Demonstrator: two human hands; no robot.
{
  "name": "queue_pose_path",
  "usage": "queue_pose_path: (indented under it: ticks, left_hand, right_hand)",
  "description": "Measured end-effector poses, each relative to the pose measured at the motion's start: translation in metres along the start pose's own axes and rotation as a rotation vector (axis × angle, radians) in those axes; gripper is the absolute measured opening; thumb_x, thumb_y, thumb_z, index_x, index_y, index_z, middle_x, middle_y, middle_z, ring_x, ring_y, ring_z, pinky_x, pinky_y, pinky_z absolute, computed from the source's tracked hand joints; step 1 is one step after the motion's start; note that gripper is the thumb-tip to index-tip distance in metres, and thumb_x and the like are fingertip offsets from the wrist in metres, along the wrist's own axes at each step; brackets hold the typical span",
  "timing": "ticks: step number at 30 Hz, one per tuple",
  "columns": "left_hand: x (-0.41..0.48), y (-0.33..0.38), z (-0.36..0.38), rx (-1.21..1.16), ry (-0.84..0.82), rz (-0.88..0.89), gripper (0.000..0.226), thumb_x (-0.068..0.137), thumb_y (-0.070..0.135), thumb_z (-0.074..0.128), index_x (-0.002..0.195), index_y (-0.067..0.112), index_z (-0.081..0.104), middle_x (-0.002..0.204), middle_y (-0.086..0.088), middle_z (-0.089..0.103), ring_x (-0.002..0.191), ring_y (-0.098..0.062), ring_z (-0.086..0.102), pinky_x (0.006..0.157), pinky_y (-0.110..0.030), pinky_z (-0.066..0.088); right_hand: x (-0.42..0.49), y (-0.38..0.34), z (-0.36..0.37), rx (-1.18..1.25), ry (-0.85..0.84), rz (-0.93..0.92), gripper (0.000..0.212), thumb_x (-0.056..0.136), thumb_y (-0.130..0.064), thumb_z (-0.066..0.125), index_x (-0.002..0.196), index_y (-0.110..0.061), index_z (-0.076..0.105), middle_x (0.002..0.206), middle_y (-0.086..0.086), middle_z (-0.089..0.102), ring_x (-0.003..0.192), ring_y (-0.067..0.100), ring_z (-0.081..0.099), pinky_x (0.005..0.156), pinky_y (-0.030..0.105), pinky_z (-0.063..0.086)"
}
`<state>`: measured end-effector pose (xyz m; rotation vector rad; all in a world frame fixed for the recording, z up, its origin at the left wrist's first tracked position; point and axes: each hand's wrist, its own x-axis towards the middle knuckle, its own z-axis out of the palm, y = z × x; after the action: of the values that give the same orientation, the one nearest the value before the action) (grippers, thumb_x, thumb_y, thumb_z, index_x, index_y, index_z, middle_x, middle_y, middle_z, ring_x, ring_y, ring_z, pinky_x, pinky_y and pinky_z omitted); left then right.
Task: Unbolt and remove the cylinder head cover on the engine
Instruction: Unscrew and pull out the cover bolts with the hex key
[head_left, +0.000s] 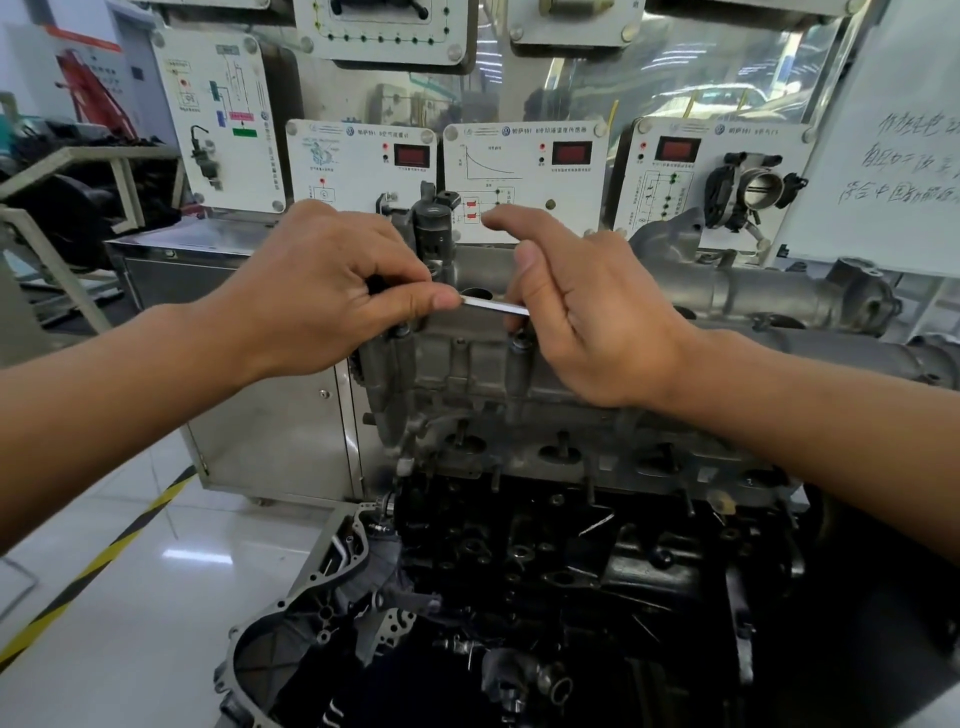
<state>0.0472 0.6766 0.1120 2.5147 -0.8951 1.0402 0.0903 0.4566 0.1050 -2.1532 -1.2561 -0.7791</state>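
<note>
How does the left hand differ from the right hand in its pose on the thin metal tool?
The left hand has all fingers curled; the right hand stretches its index finger out. The left hand's thumb lies flat along the metal tool; the right hand's thumb stands above it. Both hold the tool over the engine.

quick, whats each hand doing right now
Left hand: pinches the left end of the silver tool bar.
Right hand: fingers curled round the bar's right end.

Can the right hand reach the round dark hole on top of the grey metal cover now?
Probably yes. The round dark hole lies open just beside the right hand, with nothing covering it; only the thin silver metal bar, which it holds, crosses in front.
</note>
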Motion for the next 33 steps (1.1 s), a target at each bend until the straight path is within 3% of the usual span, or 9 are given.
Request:
queue_pose_path:
  ticks: [4, 7, 10, 14, 17, 20, 24, 29, 33]
  left_hand:
    - [0.001, 0.001, -0.001, 0.029, -0.019, 0.02, 0.043, 0.089, 0.046, 0.058, 0.08, 0.009, 0.079, 0.076, 0.0, 0.072, 0.088, -0.016, 0.062, 0.07, -0.045, 0.055]
    - [-0.002, 0.0, -0.002, 0.035, -0.028, 0.044, 0.041, 0.089, 0.044, 0.058, 0.079, 0.009, 0.079, 0.073, 0.001, 0.071, 0.086, -0.018, 0.06, 0.067, -0.047, 0.054]
    - [-0.007, -0.001, -0.005, 0.053, -0.029, 0.059, 0.034, 0.09, 0.039, 0.064, 0.084, 0.009, 0.08, 0.079, -0.003, 0.07, 0.078, -0.009, 0.059, 0.062, -0.043, 0.056]
    - [-0.014, 0.001, -0.01, 0.085, -0.057, 0.131, 0.026, 0.09, 0.03, 0.064, 0.092, 0.01, 0.08, 0.088, -0.005, 0.075, 0.074, -0.017, 0.068, 0.064, -0.041, 0.059]
    - [-0.023, 0.005, -0.007, 0.087, -0.02, 0.124, 0.028, 0.091, 0.028, 0.06, 0.091, 0.008, 0.079, 0.088, -0.006, 0.075, 0.08, -0.012, 0.065, 0.072, -0.035, 0.056]
    - [-0.03, 0.008, -0.001, 0.09, 0.027, 0.09, 0.025, 0.091, 0.024, 0.062, 0.092, 0.005, 0.079, 0.089, -0.008, 0.075, 0.088, -0.011, 0.062, 0.085, -0.014, 0.048]
    - [-0.032, 0.008, 0.003, 0.089, 0.098, 0.077, 0.015, 0.089, 0.015, 0.069, 0.092, 0.003, 0.078, 0.088, -0.007, 0.074, 0.086, -0.01, 0.066, 0.095, -0.018, 0.05]
    - [-0.031, 0.009, 0.007, 0.037, 0.149, 0.041, 0.017, 0.09, 0.016, 0.068, 0.093, 0.002, 0.077, 0.092, -0.002, 0.07, 0.082, -0.014, 0.069, 0.089, -0.019, 0.053]
    - [-0.029, 0.008, 0.007, 0.038, 0.141, 0.014, 0.018, 0.091, 0.02, 0.068, 0.098, 0.006, 0.077, 0.119, -0.004, 0.066, 0.11, -0.017, 0.063, 0.1, -0.024, 0.048]
  right_hand:
    - [-0.003, -0.002, -0.005, 0.001, -0.083, 0.018, 0.035, 0.107, -0.017, 0.032, 0.132, -0.002, 0.05, 0.062, 0.008, 0.06, 0.049, 0.016, 0.048, 0.054, 0.032, 0.039]
    - [-0.008, -0.004, -0.01, -0.046, -0.141, 0.015, 0.037, 0.107, -0.022, 0.032, 0.086, -0.005, 0.057, 0.067, 0.003, 0.051, 0.062, 0.02, 0.046, 0.063, 0.034, 0.036]
    - [-0.01, -0.014, -0.008, -0.173, -0.18, 0.009, 0.043, 0.107, -0.033, 0.028, 0.071, -0.017, 0.044, 0.066, -0.005, 0.043, 0.063, 0.011, 0.04, 0.066, 0.029, 0.031]
    - [-0.017, -0.022, -0.003, -0.276, -0.256, -0.04, 0.046, 0.106, -0.041, 0.024, 0.078, -0.018, 0.053, 0.075, -0.005, 0.048, 0.071, 0.018, 0.045, 0.073, 0.037, 0.042]
    - [-0.018, -0.02, -0.006, -0.215, -0.254, -0.052, 0.047, 0.105, -0.04, 0.027, 0.078, -0.014, 0.055, 0.071, -0.002, 0.05, 0.068, 0.021, 0.047, 0.07, 0.042, 0.045]
    - [-0.016, -0.019, -0.005, -0.201, -0.216, -0.112, 0.046, 0.105, -0.038, 0.027, 0.071, -0.015, 0.048, 0.062, -0.004, 0.045, 0.06, 0.021, 0.044, 0.063, 0.04, 0.042]
    - [-0.011, -0.014, -0.004, -0.154, -0.172, -0.134, 0.046, 0.105, -0.033, 0.028, 0.066, -0.014, 0.043, 0.054, -0.005, 0.04, 0.05, 0.02, 0.04, 0.055, 0.032, 0.031]
    - [-0.004, -0.002, -0.004, -0.014, -0.161, -0.074, 0.04, 0.105, -0.024, 0.036, 0.086, 0.0, 0.062, 0.064, 0.008, 0.064, 0.059, 0.024, 0.061, 0.06, 0.036, 0.046]
    - [0.009, 0.006, -0.006, 0.131, -0.126, 0.052, 0.035, 0.107, -0.021, 0.04, 0.094, 0.003, 0.061, 0.074, 0.012, 0.063, 0.068, 0.02, 0.064, 0.062, 0.032, 0.05]
